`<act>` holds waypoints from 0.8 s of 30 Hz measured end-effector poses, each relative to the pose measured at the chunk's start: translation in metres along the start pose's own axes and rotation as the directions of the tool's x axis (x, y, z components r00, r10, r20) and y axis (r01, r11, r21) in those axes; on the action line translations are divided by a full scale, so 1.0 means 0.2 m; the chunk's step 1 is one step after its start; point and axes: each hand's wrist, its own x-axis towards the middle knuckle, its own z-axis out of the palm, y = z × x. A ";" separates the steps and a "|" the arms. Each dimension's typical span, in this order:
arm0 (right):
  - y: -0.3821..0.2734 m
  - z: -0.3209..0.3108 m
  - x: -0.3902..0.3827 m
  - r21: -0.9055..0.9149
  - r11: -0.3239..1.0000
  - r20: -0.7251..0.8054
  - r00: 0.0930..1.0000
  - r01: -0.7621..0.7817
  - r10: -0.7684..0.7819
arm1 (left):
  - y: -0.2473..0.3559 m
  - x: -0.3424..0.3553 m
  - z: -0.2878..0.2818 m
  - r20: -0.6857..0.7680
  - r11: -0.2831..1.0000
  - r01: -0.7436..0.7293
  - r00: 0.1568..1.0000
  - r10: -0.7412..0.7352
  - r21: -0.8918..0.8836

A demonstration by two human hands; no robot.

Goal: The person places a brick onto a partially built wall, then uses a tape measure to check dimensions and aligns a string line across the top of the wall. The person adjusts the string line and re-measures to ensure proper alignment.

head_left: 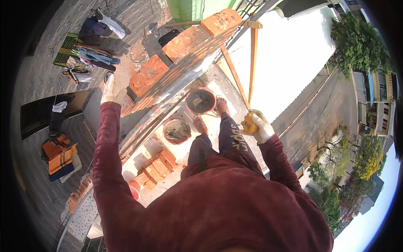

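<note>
My left hand (112, 93), in a white glove, reaches out beside the near end of the brick wall (149, 75). Its fingers point away from me with the thumb apart, and I see nothing held. At the right, my gloved right hand (262, 128) closes round a rounded yellow case (250, 124) that looks like a tape measure. Two slim wooden poles (253, 63) run down toward this case; whether they touch it I cannot tell. Several orange bricks lie along the wall's top, with grey mortar on its side.
By my feet stand two buckets of grey mortar, one farther (200, 101) and one nearer (176, 131). Stacked bricks (157, 169) and a red bucket (134, 190) lie nearer. Hung clothes (94, 56) are below left; a white roof (285, 63) and road (323, 105) are right.
</note>
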 end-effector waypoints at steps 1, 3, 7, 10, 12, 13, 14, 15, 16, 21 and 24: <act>-0.03 0.14 0.04 0.024 1.000 0.024 1.000 0.015 -0.015 | 0.41 -0.01 -0.06 0.110 0.967 0.216 0.973 -0.202 -0.136; -0.05 0.40 0.11 0.114 0.993 0.134 0.990 0.022 -0.037 | 0.91 -0.18 -0.05 0.337 0.792 0.220 0.941 -0.018 -0.569; 0.04 0.76 0.22 0.115 0.959 0.237 0.930 0.261 -0.281 | 1.52 -0.42 0.33 0.337 0.451 0.219 0.920 0.200 -0.865; 0.01 0.86 0.19 0.248 0.935 0.146 0.944 0.255 -0.296 | 1.77 -0.42 0.37 0.346 0.613 0.302 0.937 -0.049 -0.730; -0.07 0.87 0.13 0.279 0.941 0.127 0.964 0.191 -0.233 | 1.79 -0.38 0.37 0.339 0.677 0.260 0.941 -0.015 -0.689; -0.10 0.85 0.11 0.294 0.943 0.120 0.972 0.158 -0.201 | 1.83 -0.34 0.31 0.371 0.711 0.257 0.928 0.007 -0.654; -0.08 0.82 0.15 0.255 0.956 0.134 0.974 0.145 -0.183 | 1.86 -0.31 0.27 0.404 0.745 0.251 0.914 0.027 -0.618; -0.07 0.79 0.17 0.275 0.954 0.126 0.979 0.121 -0.161 | 1.88 -0.29 0.25 0.420 0.751 0.257 0.907 0.030 -0.609; -0.05 0.78 0.20 0.295 0.950 0.119 0.983 0.098 -0.139 | 1.90 -0.28 0.23 0.437 0.756 0.264 0.899 0.033 -0.599; -0.05 0.69 0.33 0.127 0.988 0.051 0.994 0.091 -0.098 | 1.85 -0.30 0.38 0.414 0.793 0.275 0.910 -0.031 -0.544; -0.12 0.63 0.38 0.097 0.995 0.029 1.000 -0.014 0.012 | 1.87 -0.25 0.39 0.538 0.770 0.385 0.840 -0.065 -0.508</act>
